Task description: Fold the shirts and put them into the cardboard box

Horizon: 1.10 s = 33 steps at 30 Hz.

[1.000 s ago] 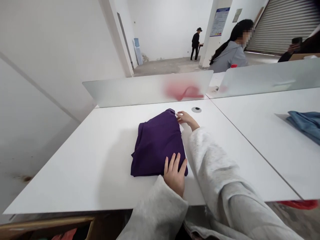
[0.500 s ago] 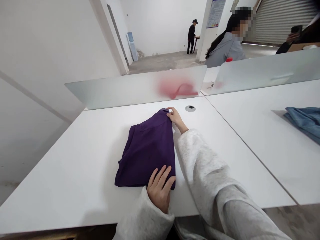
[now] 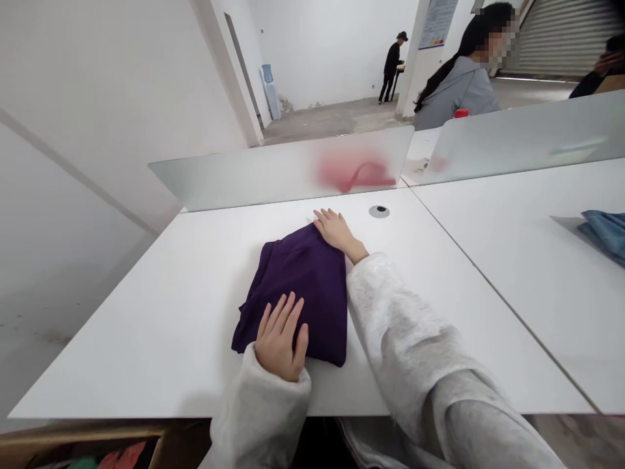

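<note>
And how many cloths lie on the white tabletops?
2: purple cloth under the left hand and right hand; blue cloth at the right edge, cut off. More may be hidden.

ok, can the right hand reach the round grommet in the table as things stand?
Probably yes: the right hand, at the far corner of the purple cloth, is near the grommet, with only white tabletop visible between them.

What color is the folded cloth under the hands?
The folded cloth is dark purple; it shows best in the head view.

Pillar poster (image 3: 438,23), text seemingly unreadable
</note>
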Each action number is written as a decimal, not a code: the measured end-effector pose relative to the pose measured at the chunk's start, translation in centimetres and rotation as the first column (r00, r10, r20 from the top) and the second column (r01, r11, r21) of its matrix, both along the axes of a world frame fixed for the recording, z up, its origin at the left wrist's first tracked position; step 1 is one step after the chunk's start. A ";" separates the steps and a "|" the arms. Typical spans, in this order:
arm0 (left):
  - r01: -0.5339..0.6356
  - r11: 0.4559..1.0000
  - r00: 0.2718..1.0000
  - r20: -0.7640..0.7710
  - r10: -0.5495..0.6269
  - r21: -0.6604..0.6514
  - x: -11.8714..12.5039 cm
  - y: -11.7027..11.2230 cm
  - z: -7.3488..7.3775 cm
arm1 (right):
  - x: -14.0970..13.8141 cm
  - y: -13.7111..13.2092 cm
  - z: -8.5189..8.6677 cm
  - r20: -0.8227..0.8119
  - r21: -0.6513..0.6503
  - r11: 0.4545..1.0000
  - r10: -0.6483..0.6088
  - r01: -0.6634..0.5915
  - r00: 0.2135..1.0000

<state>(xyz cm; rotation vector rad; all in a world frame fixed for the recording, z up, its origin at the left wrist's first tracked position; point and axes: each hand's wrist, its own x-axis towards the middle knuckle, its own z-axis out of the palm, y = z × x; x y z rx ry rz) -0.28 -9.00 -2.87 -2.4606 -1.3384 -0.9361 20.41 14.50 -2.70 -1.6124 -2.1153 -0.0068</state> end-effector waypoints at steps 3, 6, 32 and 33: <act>-0.195 0.965 0.972 -0.166 0.167 -0.173 -0.4 0.4 -2.8 | -2.2 -0.7 -2.0 0.143 -0.033 0.999 0.047 -0.043 0.989; -0.217 0.944 0.959 -0.233 0.159 -0.248 -0.6 0.1 -4.6 | -2.8 -0.8 -3.8 0.200 -0.091 0.993 0.098 -0.081 0.975; -0.162 0.759 0.969 0.045 0.244 -0.630 -6.6 18.1 0.6 | 1.8 -2.5 -5.2 -0.121 -0.188 0.979 -0.102 0.078 0.987; -0.177 0.770 0.966 0.043 0.256 -0.614 -6.5 18.1 -0.1 | 1.7 -2.5 -5.3 -0.084 -0.196 0.977 -0.096 0.078 0.992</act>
